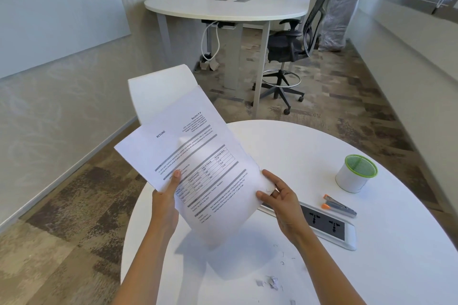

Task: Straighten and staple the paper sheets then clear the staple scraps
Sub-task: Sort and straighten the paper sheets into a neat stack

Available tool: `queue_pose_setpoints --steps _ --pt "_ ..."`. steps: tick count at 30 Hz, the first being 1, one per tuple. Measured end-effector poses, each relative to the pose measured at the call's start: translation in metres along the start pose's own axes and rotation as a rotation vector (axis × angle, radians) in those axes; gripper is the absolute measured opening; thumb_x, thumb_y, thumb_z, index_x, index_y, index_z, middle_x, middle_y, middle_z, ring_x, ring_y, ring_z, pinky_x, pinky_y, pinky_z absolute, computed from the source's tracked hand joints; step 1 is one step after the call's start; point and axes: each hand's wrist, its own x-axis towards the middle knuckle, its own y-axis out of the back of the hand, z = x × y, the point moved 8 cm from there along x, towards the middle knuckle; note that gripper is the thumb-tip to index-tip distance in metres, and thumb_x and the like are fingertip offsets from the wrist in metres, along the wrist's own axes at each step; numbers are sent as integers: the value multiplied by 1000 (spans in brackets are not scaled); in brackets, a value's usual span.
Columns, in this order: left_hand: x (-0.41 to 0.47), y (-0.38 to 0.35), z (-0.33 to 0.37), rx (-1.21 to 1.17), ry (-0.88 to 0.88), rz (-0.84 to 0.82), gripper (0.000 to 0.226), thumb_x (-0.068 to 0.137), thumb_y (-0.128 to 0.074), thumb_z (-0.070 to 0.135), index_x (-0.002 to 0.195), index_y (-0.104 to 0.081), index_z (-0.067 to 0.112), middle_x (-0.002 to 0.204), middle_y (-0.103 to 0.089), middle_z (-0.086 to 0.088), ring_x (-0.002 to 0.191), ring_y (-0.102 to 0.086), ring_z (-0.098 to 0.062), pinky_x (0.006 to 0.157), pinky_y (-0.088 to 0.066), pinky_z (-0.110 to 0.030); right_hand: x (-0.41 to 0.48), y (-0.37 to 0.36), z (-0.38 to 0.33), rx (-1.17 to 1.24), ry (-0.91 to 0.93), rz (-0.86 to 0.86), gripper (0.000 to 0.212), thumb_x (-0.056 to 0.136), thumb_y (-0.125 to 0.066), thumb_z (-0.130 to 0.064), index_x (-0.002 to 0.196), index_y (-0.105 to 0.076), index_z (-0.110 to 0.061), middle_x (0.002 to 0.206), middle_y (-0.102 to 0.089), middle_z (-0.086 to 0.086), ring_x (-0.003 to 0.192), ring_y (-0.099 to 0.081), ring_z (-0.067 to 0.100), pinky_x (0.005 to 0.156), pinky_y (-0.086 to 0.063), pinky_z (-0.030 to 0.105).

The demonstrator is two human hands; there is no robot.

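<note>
I hold a loose stack of printed paper sheets (195, 156) above the white round table (371, 267). The top sheet is a printed resume, and a blank sheet behind it curls up and back. My left hand (166, 203) grips the stack's left edge with the thumb on top. My right hand (280, 198) pinches the crumpled right corner. A grey stapler with orange ends (338, 204) lies on the table to the right of my right hand. Staple scraps and torn paper bits (271, 281) are scattered on the table near the front edge.
A white cup with a green mesh top (355, 173) stands at the right. A socket panel (327, 226) is set into the table under my right wrist. Beyond are another white table (228, 5) and a black office chair (295, 47).
</note>
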Motion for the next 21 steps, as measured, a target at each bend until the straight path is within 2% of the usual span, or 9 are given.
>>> queue_pose_setpoints --steps 4,7,9,10,12,15,18,21 --pt "2 4 -2 5 5 22 31 86 -62 27 117 -61 28 106 -70 2 103 -64 -21 87 -51 -43 -1 -3 -2 -13 6 -6 51 81 -67 1 126 -57 -20 95 -72 3 91 -65 15 96 -48 34" --pt "2 6 -3 6 8 32 24 87 -61 27 111 -64 28 101 -72 5 101 -64 -18 82 -52 -38 -1 -4 -4 -18 20 -1 44 84 -66 -7 124 -59 -23 85 -65 11 83 -64 10 96 -44 30" --pt "2 6 -4 4 9 27 18 88 -60 26 104 -66 31 94 -74 9 98 -65 -16 83 -52 -39 -1 -3 -6 -17 45 22 36 87 -63 -11 121 -61 -22 91 -69 5 82 -66 6 93 -47 26" --pt "2 6 -5 7 12 25 16 88 -60 25 102 -66 32 91 -75 11 98 -65 -15 84 -51 -39 0 -2 -8 -5 61 37 32 89 -60 -13 119 -63 -21 101 -71 -3 87 -67 4 88 -50 24" --pt "2 5 -6 8 18 18 18 88 -60 24 103 -66 33 92 -75 11 98 -65 -16 84 -51 -40 -1 -1 -11 25 96 75 24 93 -55 -17 113 -66 -20 113 -70 -5 97 -65 8 78 -54 21" --pt "2 4 -7 -4 31 19 20 88 -60 24 106 -65 32 102 -73 4 100 -66 -19 81 -52 -40 -2 5 -12 127 99 159 21 95 -52 -15 110 -66 -17 104 -71 -1 92 -63 15 74 -56 23" --pt "0 1 -8 -23 32 14 27 88 -59 24 115 -63 28 105 -71 4 100 -66 -19 75 -53 -36 -2 7 -11 216 61 201 26 95 -51 -14 119 -61 -14 91 -69 -2 79 -58 15 69 -54 27" --pt "-2 -2 -12 -57 67 11 34 87 -60 27 122 -61 25 112 -70 -1 106 -64 -22 82 -53 -41 -2 4 -7 293 30 210 38 93 -54 -15 130 -49 -21 94 -67 -2 80 -58 15 75 -51 31"
